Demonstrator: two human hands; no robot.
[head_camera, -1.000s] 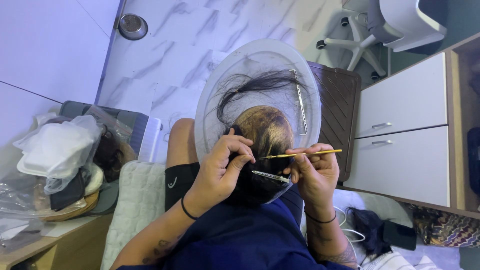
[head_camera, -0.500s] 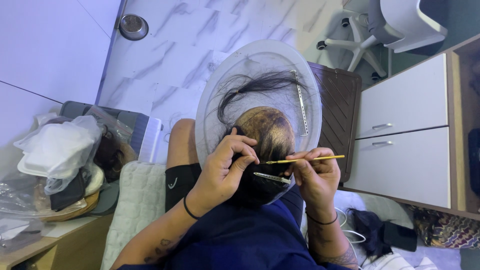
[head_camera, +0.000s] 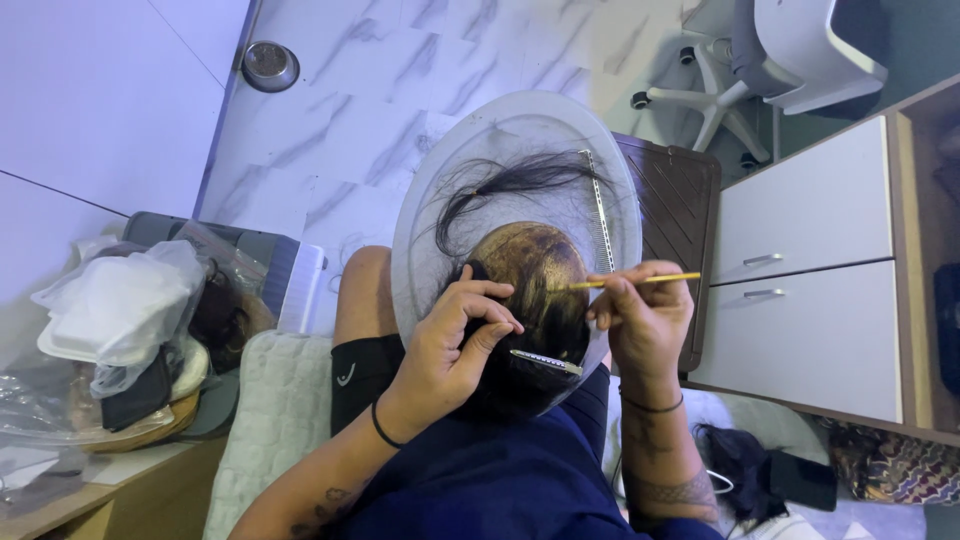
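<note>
A rounded brown wig cap on a mannequin head (head_camera: 535, 280), part covered in dark hair, is seen resting on a large round translucent white tray (head_camera: 440, 190) held in the lap, its crown towards the tray's middle. The left hand (head_camera: 455, 345) is laid on the cap's left side, fingers curled and pressed together on a lock of dark hair (head_camera: 480, 300) that is pinned flat. The right hand (head_camera: 645, 320) is closed round a thin yellow needle tool (head_camera: 640, 281), whose tip is set against the bare mesh near the crown. A long silver sectioning clip (head_camera: 545, 361) is fixed across the hair at the tray's near edge, and a loose dark strand bundle (head_camera: 510, 185) and a slim metal comb (head_camera: 598, 205) lie towards the tray's far edge.

The step in hand is judged to be the knotting of hair into the mesh, with much of the cap not yet filled. For the next move, a fine, steady pull of the tool through a single mesh hole would be called for, the held lock being kept clear.

A white drawer cabinet (head_camera: 810, 260) and a wicker basket of bagged items (head_camera: 120, 340) are seen alongside.
</note>
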